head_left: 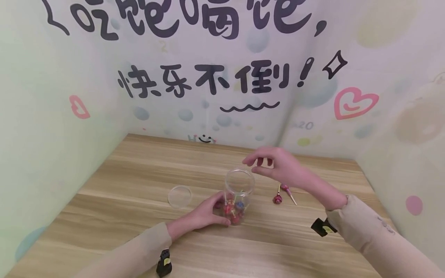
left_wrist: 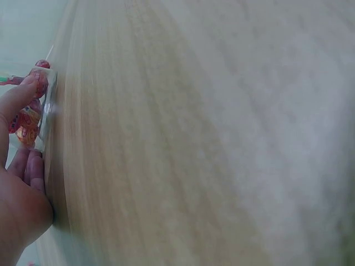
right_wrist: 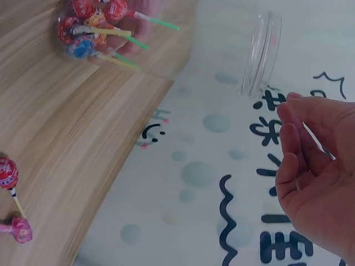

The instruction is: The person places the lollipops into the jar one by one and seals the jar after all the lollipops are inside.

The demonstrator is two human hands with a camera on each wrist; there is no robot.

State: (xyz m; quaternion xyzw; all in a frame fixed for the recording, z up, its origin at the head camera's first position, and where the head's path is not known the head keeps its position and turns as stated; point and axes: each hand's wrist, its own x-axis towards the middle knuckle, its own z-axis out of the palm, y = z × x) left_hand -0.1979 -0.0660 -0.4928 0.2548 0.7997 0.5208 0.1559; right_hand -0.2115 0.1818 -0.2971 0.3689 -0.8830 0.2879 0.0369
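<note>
Wooden table bears a clear jar, upright, mouth uncovered, partly filled by my reading. Right hand just beside the jar's mouth, fingers loosely bent, nothing seen held; left hand grasps the jar low, curled round its side. Clear round lid off, left of the jar. Several lollipops already in the jar; two loose lollipops right of it, left over. Wrappers shiny: red, orange, blue, pink; sticks thin, yellowish or green.
</note>
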